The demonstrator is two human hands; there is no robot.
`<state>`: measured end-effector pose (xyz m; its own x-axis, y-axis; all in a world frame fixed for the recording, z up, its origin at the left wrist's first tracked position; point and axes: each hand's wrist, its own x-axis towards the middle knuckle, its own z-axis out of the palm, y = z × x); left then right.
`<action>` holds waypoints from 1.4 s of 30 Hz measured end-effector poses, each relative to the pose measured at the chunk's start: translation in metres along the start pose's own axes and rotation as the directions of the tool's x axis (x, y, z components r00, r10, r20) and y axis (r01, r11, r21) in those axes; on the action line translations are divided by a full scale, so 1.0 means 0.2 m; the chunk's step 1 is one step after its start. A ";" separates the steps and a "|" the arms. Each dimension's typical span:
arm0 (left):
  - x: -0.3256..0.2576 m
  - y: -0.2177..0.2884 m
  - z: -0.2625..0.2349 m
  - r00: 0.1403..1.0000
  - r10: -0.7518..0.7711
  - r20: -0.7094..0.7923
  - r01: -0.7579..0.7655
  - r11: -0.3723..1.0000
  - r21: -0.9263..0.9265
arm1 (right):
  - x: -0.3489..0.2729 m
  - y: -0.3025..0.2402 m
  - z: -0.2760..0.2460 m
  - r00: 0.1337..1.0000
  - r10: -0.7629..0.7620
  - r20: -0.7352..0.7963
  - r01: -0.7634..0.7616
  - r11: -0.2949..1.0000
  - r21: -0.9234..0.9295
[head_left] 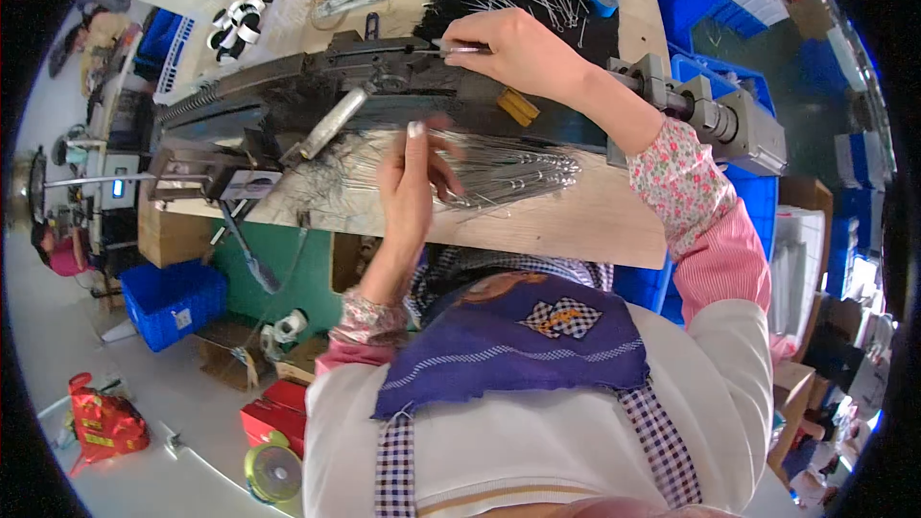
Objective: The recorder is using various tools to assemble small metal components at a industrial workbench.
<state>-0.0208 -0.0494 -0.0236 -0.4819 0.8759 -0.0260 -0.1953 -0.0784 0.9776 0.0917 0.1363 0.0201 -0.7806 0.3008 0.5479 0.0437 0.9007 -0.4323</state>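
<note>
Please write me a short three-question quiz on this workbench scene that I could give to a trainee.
1. True or false: the blue cap stands at the left edge of the black mat.

2. What colour is the small block on the near side of the right hand?
A) green
B) yellow
C) red

3. Fill in the blank: the bundle of thin metal rods along the near side of the bench lies closest to the ____ hand.

Key:
1. False; it stands at the right edge.
2. B, yellow.
3. Left; the left hand is right by the bundle.
</note>
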 end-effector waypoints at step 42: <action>-0.08 -0.04 -0.74 0.830 0.296 -0.472 0.043 0.811 0.583 | -0.49 -0.19 0.05 0.838 0.531 0.123 -0.528 0.847 -0.059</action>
<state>-0.1375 -0.1339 -0.0623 -0.8612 0.4794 0.1690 0.3192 0.2513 0.9138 0.1602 0.0704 -0.0240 -0.7079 0.6921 0.1412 0.4864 0.6226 -0.6130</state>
